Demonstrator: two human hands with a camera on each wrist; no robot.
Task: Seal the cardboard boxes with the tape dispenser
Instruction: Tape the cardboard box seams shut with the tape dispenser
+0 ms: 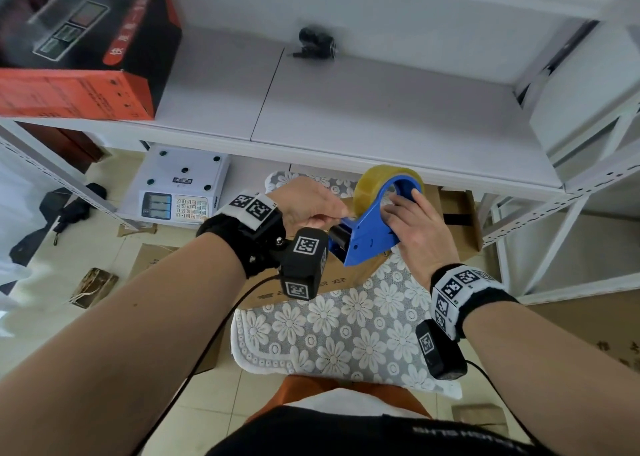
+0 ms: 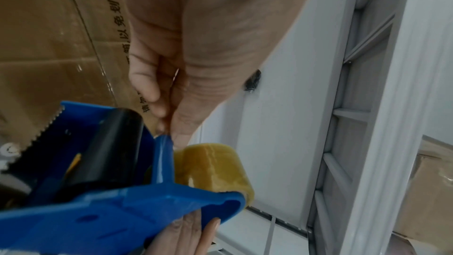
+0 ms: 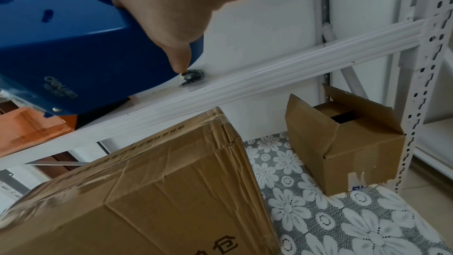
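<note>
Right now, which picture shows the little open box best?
The right wrist view: the little open box stands whole, flaps up, on the flowery cloth. The head view shows only a corner behind the right hand; the left wrist view doesn't show it.

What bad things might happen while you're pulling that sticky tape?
The left hand pinches the tape end beside the tape dispenser's jagged blade, so a slip might nick a finger. The loose tape could fold and stick to itself. The right hand holds the dispenser in the air, so it might twist.
</note>
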